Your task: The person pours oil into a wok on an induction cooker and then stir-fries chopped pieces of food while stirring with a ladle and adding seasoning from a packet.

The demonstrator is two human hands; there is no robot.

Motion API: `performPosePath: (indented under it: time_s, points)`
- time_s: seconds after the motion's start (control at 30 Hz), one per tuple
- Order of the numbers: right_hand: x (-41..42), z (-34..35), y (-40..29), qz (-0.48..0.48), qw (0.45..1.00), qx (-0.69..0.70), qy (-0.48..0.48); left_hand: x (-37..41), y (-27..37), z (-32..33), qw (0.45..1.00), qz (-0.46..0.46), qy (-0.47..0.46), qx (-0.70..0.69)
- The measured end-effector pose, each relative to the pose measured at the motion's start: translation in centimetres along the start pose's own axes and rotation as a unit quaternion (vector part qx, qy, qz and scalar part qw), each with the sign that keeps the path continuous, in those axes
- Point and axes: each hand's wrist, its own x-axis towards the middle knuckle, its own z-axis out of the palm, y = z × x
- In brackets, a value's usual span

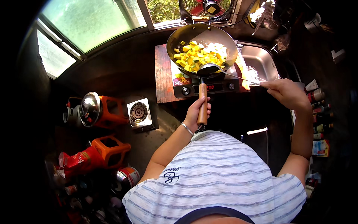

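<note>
My left hand (196,112) is wrapped around the wooden handle (203,105) of a wok (174,39). The wok sits on an induction cooker (216,87) with a lit red display. Diced yellow pumpkin-like cubes (190,57), some with green skin, fill the lower middle of the wok, and sunlight whitens those at the right. In my right hand (289,92) is the thin metal handle of a ladle (208,68). Its bowl rests at the wok's near rim, over the cubes; whether it touches them I cannot tell.
Beneath the cooker is a wooden board (162,75), with a steel sink (258,57) to its right. A fan (209,7) stands behind the wok. Bottles (321,128) line the right side. At left are a small gas stove (139,112) and orange stools (112,147).
</note>
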Motion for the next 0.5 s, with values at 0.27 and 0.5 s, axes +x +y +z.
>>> performPosePath:
  time_s: [0.27, 0.5]
  points:
    - [6.7, 7.5, 1.4, 0.127, 0.986, -0.088, 0.068, 0.1, 0.3, 0.5, 1.0, -0.006, -0.012, 0.002]
    - [11.6, 6.8, 6.3, 0.149, 0.974, -0.089, 0.144, 0.2, 0.3, 0.3, 1.0, -0.006, -0.013, -0.016]
